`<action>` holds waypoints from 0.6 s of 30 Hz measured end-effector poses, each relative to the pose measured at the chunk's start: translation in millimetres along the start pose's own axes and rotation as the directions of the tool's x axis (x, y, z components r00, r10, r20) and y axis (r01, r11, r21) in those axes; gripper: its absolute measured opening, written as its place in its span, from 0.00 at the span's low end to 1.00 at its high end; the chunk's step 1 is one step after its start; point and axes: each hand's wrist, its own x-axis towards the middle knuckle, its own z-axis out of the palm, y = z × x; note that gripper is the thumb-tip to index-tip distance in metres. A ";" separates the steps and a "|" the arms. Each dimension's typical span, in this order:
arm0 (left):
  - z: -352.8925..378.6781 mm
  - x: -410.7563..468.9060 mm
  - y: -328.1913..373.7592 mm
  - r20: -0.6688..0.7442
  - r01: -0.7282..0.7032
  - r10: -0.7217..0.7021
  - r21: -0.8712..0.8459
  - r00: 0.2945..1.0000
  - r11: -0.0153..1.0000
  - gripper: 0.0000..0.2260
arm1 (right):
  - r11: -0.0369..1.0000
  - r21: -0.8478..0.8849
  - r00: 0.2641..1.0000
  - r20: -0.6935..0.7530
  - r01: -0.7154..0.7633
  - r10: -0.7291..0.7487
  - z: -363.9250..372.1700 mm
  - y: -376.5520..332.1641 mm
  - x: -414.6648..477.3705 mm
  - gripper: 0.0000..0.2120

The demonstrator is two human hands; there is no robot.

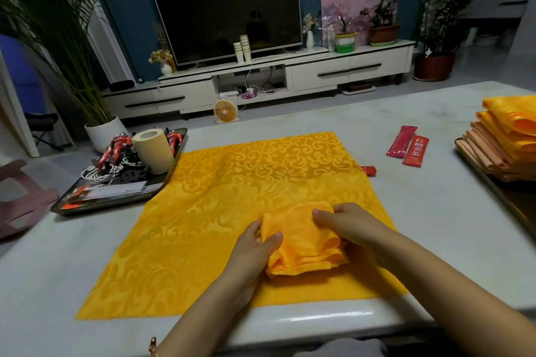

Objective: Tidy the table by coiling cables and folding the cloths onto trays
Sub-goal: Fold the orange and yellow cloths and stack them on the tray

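A small folded cloth (pixel 301 236), orange-yellow and several layers thick, sits near the front edge of the table (pixel 420 211), on top of a larger patterned cloth (pixel 232 200) that lies spread flat. The left hand (pixel 255 249) grips its left edge, thumb on top and fingers tucked behind, while the right hand (pixel 348 224) pinches its upper right corner between thumb and fingers. Folding looks to be at its last stage for this piece: the bundle is compact, though its lower edges hang loose and uneven. The next move probably calls for squaring those edges, then carrying the bundle to the right, where a stack of folded cloths (pixel 507 139) already rests on a tray (pixel 499 197). On the far left, another tray (pixel 116 197) holds coiled cables (pixel 101 172) and a paper roll (pixel 153 151). Red packets (pixel 407 146) lie on the bare tabletop between the spread cloth and the stack.
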 end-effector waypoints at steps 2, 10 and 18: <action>1.9 -1.7 -0.8 -0.032 -0.029 0.031 0.051 0.999 0.998 0.14 | 0.999 0.038 0.999 0.029 -0.019 0.018 0.8 0.4 -0.5 0.18; -7.7 -5.6 -3.8 0.011 -0.037 0.038 -0.088 0.999 0.995 0.23 | 0.971 -0.085 0.957 -0.169 0.222 -0.233 19.5 14.9 -5.8 0.25; -6.2 -16.7 16.4 0.180 -0.047 0.064 -0.100 0.981 0.994 0.17 | 0.918 -0.049 0.874 -0.287 0.394 -0.391 9.5 14.7 -12.2 0.09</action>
